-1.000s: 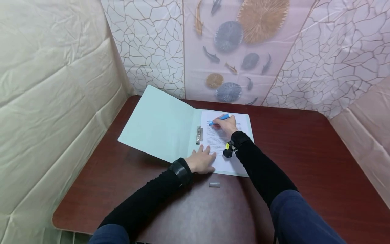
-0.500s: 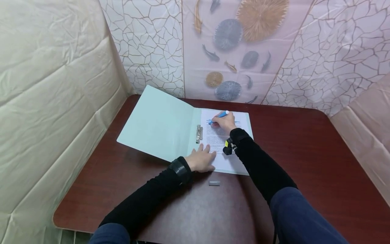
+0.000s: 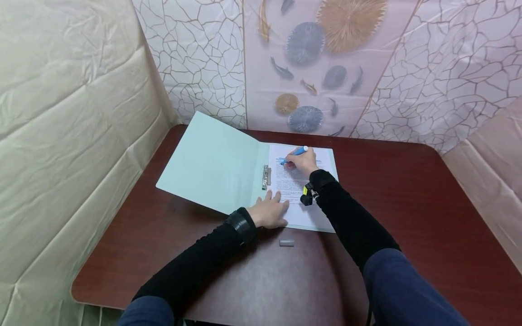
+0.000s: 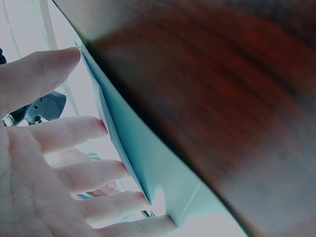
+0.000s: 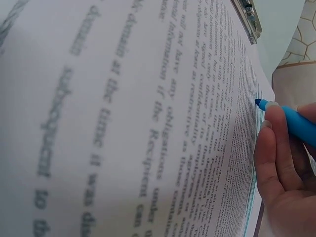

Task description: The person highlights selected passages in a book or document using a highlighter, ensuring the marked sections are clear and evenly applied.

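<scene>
A pale green folder (image 3: 212,163) lies open on the table with a printed sheet (image 3: 306,217) on its right side. My right hand (image 3: 302,162) pinches a blue highlighter (image 3: 299,151) near the top of the page. In the right wrist view the highlighter (image 5: 296,124) has its dark blue tip at the text, and blue strokes run along nearby lines. My left hand (image 3: 268,213) rests with spread fingers on the lower left of the sheet and folder. From the left wrist, the fingers (image 4: 89,176) reach straight onto the paper at the folder's edge.
A grey cap (image 3: 287,243) lies on the brown table (image 3: 408,203) just in front of the folder. The folder's metal clip (image 3: 266,177) sits along the sheet's left side. A patterned cloth backdrop (image 3: 204,54) stands behind the table.
The highlighter in my right hand has swept across near the top of the page, and blue strokes now show there. My left hand stays in place.
</scene>
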Demonstrator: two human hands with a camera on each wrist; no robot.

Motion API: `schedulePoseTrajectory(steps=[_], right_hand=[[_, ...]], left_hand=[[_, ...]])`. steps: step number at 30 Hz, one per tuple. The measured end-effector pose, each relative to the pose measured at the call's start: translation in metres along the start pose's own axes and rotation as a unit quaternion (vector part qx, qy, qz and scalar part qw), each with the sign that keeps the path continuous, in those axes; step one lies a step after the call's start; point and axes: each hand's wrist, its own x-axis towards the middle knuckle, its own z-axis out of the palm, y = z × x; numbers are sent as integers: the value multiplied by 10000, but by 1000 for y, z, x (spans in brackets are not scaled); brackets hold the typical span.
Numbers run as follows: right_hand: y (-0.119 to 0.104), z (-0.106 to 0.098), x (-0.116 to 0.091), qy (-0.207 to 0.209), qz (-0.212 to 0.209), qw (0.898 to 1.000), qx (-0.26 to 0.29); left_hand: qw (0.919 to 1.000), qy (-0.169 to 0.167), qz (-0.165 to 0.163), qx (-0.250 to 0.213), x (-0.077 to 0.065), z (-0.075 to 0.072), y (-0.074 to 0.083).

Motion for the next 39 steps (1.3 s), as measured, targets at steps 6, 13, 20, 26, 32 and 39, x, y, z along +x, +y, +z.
schedulePoseTrajectory(steps=[6,13,20,26,32,39], right_hand=[[0,-2,-1,0,-66,9998,-167],[0,-5,-2,-153,-178,9997,-118],[4,-7,0,-196,-95,9997,-105],[6,-8,-1,-95,24,9994,-323],[6,-12,-2,-126,18,9991,-400],[6,-16,0,-154,-49,9988,-454]], left_hand=[[10000,23,24,-21,-2,-2,1],[10000,38,38,-5,-1,-1,2],[10000,84,39,4,-1,2,2],[10000,76,36,3,-2,5,2],[10000,76,44,10,-1,5,2],[9999,146,64,41,-2,2,3]])
